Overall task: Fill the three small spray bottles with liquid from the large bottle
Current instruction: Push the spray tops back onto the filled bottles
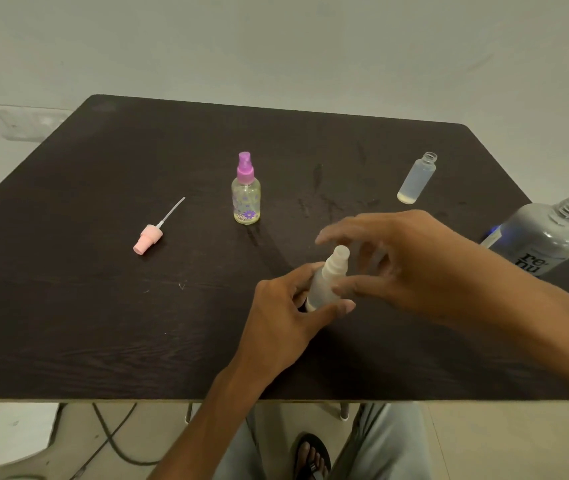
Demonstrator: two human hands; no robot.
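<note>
Hands (338, 282) cupped around white spray bottle (328, 282)

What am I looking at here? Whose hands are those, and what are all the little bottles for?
There is no machine here, just a person wearing a camera on their head, so you look down at their own two hands and a dark table. The left hand grips a small frosted spray bottle with a white sprayer top. The right hand hovers over that top with its fingers spread. On the table stand a flowered spray bottle with a purple sprayer, a small open bottle holding a little liquid, and a large open bottle. A loose pink sprayer lies on the left. The person is filling the small bottles from the large one.
</note>
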